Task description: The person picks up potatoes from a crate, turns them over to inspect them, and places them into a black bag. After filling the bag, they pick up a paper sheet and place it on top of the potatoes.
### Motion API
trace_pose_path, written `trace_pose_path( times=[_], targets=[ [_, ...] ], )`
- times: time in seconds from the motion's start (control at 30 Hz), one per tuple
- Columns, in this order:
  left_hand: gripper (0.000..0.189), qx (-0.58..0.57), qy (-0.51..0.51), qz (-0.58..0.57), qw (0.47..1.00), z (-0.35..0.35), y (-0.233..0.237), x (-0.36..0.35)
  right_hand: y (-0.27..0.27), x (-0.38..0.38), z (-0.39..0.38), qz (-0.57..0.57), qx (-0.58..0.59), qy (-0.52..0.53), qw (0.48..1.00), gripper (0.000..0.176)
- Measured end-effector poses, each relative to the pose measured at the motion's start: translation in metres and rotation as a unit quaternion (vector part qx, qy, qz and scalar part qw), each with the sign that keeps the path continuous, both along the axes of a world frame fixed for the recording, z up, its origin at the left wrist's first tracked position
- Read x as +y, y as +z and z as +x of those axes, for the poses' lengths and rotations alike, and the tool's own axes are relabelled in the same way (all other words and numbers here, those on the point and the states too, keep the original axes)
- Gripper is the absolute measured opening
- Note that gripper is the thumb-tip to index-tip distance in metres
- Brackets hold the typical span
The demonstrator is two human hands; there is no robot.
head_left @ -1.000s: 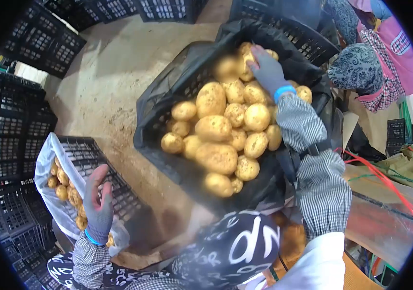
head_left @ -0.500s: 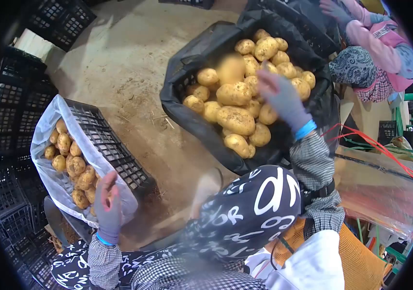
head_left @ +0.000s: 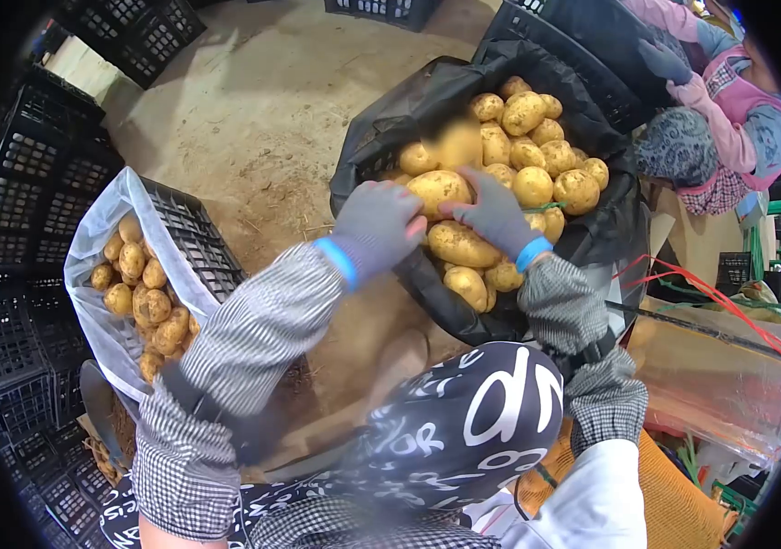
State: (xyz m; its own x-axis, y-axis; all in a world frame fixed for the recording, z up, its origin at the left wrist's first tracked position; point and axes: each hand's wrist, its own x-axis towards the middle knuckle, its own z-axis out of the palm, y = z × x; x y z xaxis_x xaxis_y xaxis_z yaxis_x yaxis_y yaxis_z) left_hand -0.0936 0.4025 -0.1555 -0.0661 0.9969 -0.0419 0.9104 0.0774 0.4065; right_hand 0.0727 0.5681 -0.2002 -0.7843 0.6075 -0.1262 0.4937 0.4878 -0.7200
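Observation:
A large potato lies between my two hands on top of the heap in a crate lined with black plastic. My left hand, in a grey glove, has its fingers closed against the potato's left side. On the opposite side, my gloved right hand grips it with bent fingers. Just below is another long potato, partly under my right hand. Several more potatoes fill the crate behind my hands. A thin green strand lies across those beside my right hand.
At left, a black crate with a white liner holds smaller potatoes. Stacked black crates line the left side. Another person works at upper right. Red straps and an orange mesh sack are on the right.
My left hand has moved from the white-lined crate across to the black-lined one and onto the large potato. My right hand has come down and left to the same potato. The view has shifted slightly.

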Motion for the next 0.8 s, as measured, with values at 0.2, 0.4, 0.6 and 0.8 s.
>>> trace_pose_path(
  times=[0.2, 0.4, 0.6, 0.8],
  targets=[
    [0.029, 0.091, 0.000, -0.209, 0.974, -0.015, 0.013, 0.044, -0.005, -0.034, 0.035, 0.056, 0.014, -0.098, 0.993, 0.059],
    [0.033, 0.127, -0.007, -0.058, 0.990, 0.001, -0.007, 0.053, 0.008, -0.039, 0.045, -0.122, 0.174, -0.034, 0.977, 0.035],
    [0.043, 0.032, -0.044, 0.024, 0.998, 0.029, -0.026, 0.083, 0.011, -0.018, 0.047, 0.121, 0.294, -0.206, 0.926, 0.038],
    [0.030, 0.161, -0.024, -0.162, 0.973, 0.049, -0.016, 0.096, 0.015, 0.044, 0.072, 0.237, 0.012, -0.136, 0.962, 0.050]
  ],
)
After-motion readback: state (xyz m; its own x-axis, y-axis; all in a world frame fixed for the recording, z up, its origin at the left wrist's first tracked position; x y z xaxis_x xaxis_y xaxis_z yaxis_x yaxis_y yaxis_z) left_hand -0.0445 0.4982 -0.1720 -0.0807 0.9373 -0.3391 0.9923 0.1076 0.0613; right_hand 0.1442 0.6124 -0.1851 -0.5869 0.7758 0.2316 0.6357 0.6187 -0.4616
